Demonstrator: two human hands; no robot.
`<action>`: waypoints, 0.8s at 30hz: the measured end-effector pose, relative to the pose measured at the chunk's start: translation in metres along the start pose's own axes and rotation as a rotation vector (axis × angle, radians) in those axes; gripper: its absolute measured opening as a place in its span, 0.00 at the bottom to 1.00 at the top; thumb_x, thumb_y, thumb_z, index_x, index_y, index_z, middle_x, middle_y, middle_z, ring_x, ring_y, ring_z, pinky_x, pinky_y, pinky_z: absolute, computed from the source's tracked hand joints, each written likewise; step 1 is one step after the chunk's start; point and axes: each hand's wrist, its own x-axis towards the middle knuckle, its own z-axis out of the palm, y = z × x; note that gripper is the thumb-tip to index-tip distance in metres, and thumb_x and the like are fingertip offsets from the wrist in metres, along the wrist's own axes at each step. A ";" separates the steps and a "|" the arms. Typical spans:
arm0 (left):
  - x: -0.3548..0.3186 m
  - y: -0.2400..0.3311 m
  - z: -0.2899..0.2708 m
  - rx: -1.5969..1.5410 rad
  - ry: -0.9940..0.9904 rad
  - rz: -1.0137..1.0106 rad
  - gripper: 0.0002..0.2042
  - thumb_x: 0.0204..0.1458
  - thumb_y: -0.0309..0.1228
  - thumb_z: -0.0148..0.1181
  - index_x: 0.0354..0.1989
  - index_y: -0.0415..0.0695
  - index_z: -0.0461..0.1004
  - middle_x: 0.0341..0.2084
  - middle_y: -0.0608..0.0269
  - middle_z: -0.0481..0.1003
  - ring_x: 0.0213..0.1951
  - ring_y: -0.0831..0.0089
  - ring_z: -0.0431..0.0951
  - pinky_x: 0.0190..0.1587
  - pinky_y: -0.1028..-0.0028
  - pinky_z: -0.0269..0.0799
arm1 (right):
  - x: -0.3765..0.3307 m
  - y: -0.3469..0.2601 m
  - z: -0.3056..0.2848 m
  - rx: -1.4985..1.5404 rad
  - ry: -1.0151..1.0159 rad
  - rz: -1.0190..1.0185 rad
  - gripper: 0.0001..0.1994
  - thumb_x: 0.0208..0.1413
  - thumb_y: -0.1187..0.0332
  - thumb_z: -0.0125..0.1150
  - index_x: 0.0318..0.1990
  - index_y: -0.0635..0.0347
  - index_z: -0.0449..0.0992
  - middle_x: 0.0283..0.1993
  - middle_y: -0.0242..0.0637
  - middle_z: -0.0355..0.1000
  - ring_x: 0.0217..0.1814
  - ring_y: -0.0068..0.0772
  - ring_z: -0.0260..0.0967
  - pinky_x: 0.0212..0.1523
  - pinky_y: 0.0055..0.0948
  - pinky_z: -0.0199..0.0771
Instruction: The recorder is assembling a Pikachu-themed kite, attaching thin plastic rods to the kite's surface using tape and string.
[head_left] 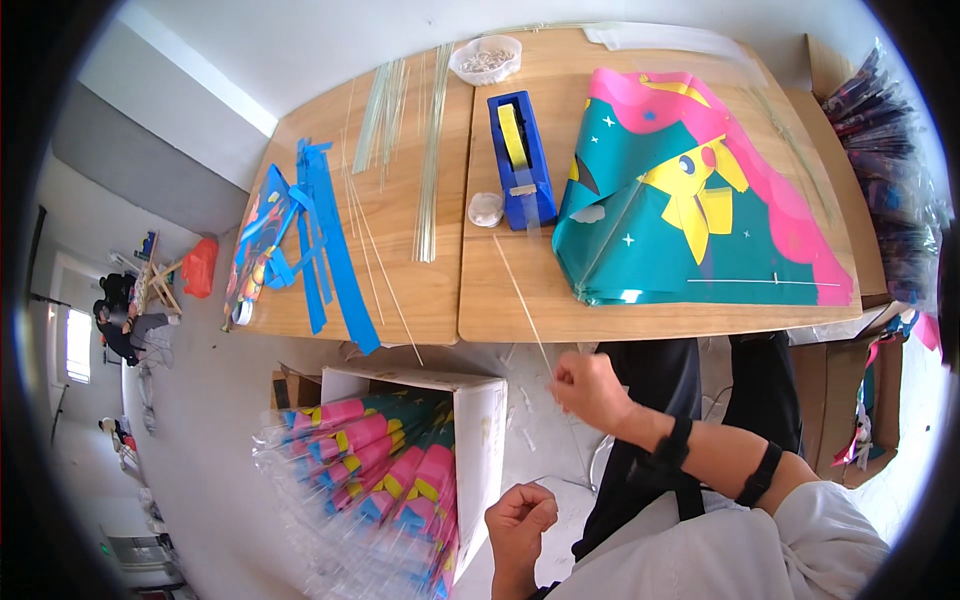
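Observation:
My right hand [592, 392] is in front of the table's near edge, its fingers pinched on the lower end of a thin pale rod [518, 290]. The rod slants up to the left over the tabletop. Lower down, my left hand [522, 530] is curled closed with the thumb against the fingers; whatever is inside, if anything, is hidden. On the table's right half lies a teal and pink kite sail [640, 235] with a yellow cartoon figure. To its left stands a blue tape dispenser [535, 205] with a yellow-cored roll. Beside the dispenser sits a small whitish roundish item [486, 209].
Bundles of thin rods [430, 160] and blue strips [335, 240] lie on the table's left half [400, 290]. A clear tub [487, 62] of small parts stands at the back. Below, a white box [485, 440] holds several wrapped folded kites [370, 450]. Cardboard boxes [835, 400] flank the right.

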 end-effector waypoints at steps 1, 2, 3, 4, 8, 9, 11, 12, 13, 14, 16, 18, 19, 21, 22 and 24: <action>0.000 0.001 0.001 -0.011 -0.001 -0.003 0.05 0.48 0.19 0.59 0.26 0.31 0.69 0.20 0.56 0.71 0.19 0.78 0.64 0.20 0.80 0.58 | -0.003 0.001 0.002 -0.061 0.017 -0.073 0.06 0.45 0.74 0.57 0.20 0.67 0.70 0.22 0.53 0.72 0.28 0.55 0.72 0.32 0.43 0.73; 0.001 0.001 0.001 -0.022 -0.002 -0.006 0.05 0.48 0.19 0.59 0.26 0.31 0.69 0.20 0.56 0.71 0.19 0.78 0.64 0.20 0.81 0.57 | -0.004 0.002 0.005 -0.123 0.033 -0.146 0.06 0.45 0.74 0.57 0.21 0.67 0.71 0.23 0.53 0.72 0.28 0.55 0.72 0.32 0.44 0.73; 0.001 0.001 0.002 -0.025 -0.003 -0.002 0.05 0.48 0.19 0.59 0.26 0.31 0.69 0.20 0.56 0.71 0.19 0.78 0.64 0.20 0.81 0.57 | -0.004 0.003 0.006 -0.180 0.050 -0.220 0.06 0.46 0.73 0.57 0.21 0.67 0.71 0.23 0.54 0.72 0.29 0.56 0.72 0.32 0.44 0.73; 0.001 0.001 0.002 -0.027 -0.006 0.002 0.05 0.48 0.18 0.59 0.26 0.31 0.69 0.21 0.56 0.71 0.19 0.78 0.64 0.20 0.81 0.58 | 0.004 0.005 0.006 -0.249 0.076 -0.291 0.06 0.45 0.73 0.58 0.22 0.67 0.71 0.23 0.53 0.72 0.28 0.56 0.72 0.31 0.44 0.73; -0.001 0.002 0.002 -0.020 0.023 0.013 0.05 0.48 0.18 0.59 0.26 0.31 0.69 0.21 0.55 0.71 0.19 0.78 0.64 0.20 0.80 0.58 | 0.064 -0.002 0.010 -0.494 0.097 -0.364 0.05 0.46 0.73 0.56 0.26 0.67 0.72 0.26 0.56 0.72 0.31 0.59 0.72 0.34 0.47 0.73; -0.002 0.002 0.001 -0.017 0.031 0.011 0.05 0.48 0.18 0.59 0.26 0.31 0.69 0.21 0.55 0.71 0.19 0.78 0.64 0.20 0.80 0.58 | 0.075 -0.008 0.012 -0.549 0.078 -0.329 0.05 0.47 0.73 0.53 0.27 0.66 0.73 0.28 0.59 0.73 0.34 0.60 0.73 0.37 0.49 0.74; -0.002 0.003 0.002 -0.018 0.026 0.002 0.05 0.48 0.18 0.59 0.26 0.31 0.69 0.21 0.55 0.71 0.19 0.78 0.64 0.20 0.80 0.58 | 0.088 -0.020 0.006 -0.628 0.076 -0.288 0.05 0.47 0.74 0.53 0.27 0.66 0.74 0.29 0.58 0.73 0.34 0.60 0.73 0.38 0.48 0.74; -0.002 0.003 0.002 -0.024 0.024 0.006 0.05 0.48 0.18 0.59 0.26 0.31 0.69 0.21 0.56 0.70 0.19 0.78 0.64 0.20 0.80 0.58 | 0.092 -0.024 0.005 -0.663 0.070 -0.268 0.05 0.47 0.74 0.53 0.27 0.66 0.74 0.29 0.58 0.73 0.35 0.60 0.73 0.39 0.48 0.75; -0.001 0.002 0.002 -0.029 0.022 0.011 0.05 0.48 0.18 0.59 0.26 0.31 0.69 0.21 0.56 0.70 0.19 0.78 0.64 0.20 0.80 0.58 | 0.095 -0.025 0.005 -0.673 0.077 -0.265 0.05 0.47 0.74 0.53 0.27 0.66 0.74 0.29 0.58 0.73 0.35 0.59 0.74 0.39 0.48 0.75; -0.001 0.001 0.001 -0.034 0.019 0.015 0.05 0.47 0.18 0.59 0.26 0.31 0.69 0.21 0.56 0.70 0.19 0.78 0.64 0.20 0.80 0.58 | 0.098 -0.027 0.004 -0.683 0.085 -0.263 0.06 0.48 0.73 0.53 0.27 0.66 0.74 0.29 0.58 0.74 0.35 0.59 0.74 0.39 0.48 0.75; 0.000 -0.002 0.000 -0.033 0.016 0.002 0.04 0.47 0.17 0.58 0.26 0.30 0.69 0.21 0.56 0.70 0.19 0.78 0.64 0.20 0.80 0.58 | 0.102 -0.028 0.000 -0.683 0.114 -0.256 0.06 0.48 0.74 0.53 0.27 0.66 0.74 0.30 0.59 0.74 0.36 0.59 0.74 0.40 0.48 0.75; 0.000 -0.003 -0.001 -0.031 0.010 -0.007 0.04 0.47 0.17 0.58 0.25 0.30 0.69 0.21 0.56 0.70 0.19 0.78 0.63 0.21 0.80 0.58 | 0.105 -0.027 -0.006 -0.655 0.150 -0.251 0.05 0.47 0.75 0.53 0.25 0.66 0.74 0.30 0.59 0.73 0.36 0.60 0.74 0.40 0.49 0.75; 0.001 -0.003 0.000 -0.029 0.005 -0.009 0.04 0.47 0.16 0.57 0.25 0.31 0.69 0.21 0.57 0.70 0.19 0.78 0.63 0.21 0.80 0.58 | 0.108 -0.022 -0.009 -0.584 0.216 -0.267 0.05 0.47 0.75 0.54 0.25 0.66 0.74 0.28 0.57 0.74 0.34 0.56 0.74 0.38 0.46 0.75; 0.001 -0.003 0.001 -0.020 -0.002 -0.015 0.03 0.47 0.16 0.57 0.25 0.31 0.69 0.21 0.57 0.70 0.19 0.78 0.63 0.21 0.80 0.57 | 0.114 -0.014 -0.016 -0.442 0.343 -0.300 0.05 0.47 0.75 0.56 0.23 0.66 0.74 0.26 0.53 0.75 0.32 0.49 0.76 0.34 0.41 0.76; 0.001 -0.002 0.002 -0.013 -0.004 -0.018 0.03 0.46 0.15 0.57 0.25 0.31 0.69 0.21 0.57 0.70 0.19 0.79 0.63 0.21 0.80 0.57 | 0.117 -0.016 -0.021 -0.166 0.334 -0.214 0.05 0.47 0.75 0.57 0.23 0.66 0.74 0.24 0.49 0.74 0.29 0.44 0.75 0.31 0.37 0.74; 0.001 -0.004 0.002 0.001 -0.007 -0.022 0.02 0.46 0.15 0.56 0.26 0.31 0.69 0.20 0.57 0.70 0.19 0.79 0.64 0.21 0.80 0.57 | 0.125 -0.026 -0.035 0.384 0.302 -0.036 0.06 0.47 0.74 0.59 0.21 0.66 0.74 0.20 0.42 0.73 0.23 0.33 0.72 0.24 0.31 0.70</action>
